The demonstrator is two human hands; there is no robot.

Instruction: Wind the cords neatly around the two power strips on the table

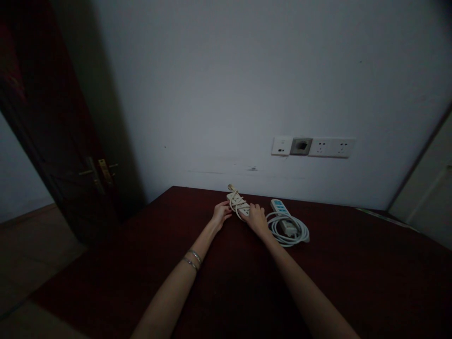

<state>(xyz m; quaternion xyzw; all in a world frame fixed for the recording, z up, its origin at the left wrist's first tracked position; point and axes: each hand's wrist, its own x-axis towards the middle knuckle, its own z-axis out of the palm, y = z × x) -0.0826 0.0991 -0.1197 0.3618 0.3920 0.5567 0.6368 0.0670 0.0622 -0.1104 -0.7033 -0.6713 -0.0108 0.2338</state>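
A cream power strip [239,203] lies at the back of the dark red table, its own cord wound around it. The cord's plug end [231,187] sticks out at the strip's far left. My right hand [257,219] is closed around the near right end of the strip. On the other side, my left hand [221,214] has its fingers curled against the strip's left edge and the wound cord. Just right of my right hand is a second power strip [280,207] with blue socket faces, and its white cable [288,230] lies coiled beside it.
The table [353,263] meets a pale wall with a row of wall sockets [331,148] above it. At the left stands a dark wooden door [52,141] with a brass handle. A flat light strip [384,216] lies along the table's back right edge.
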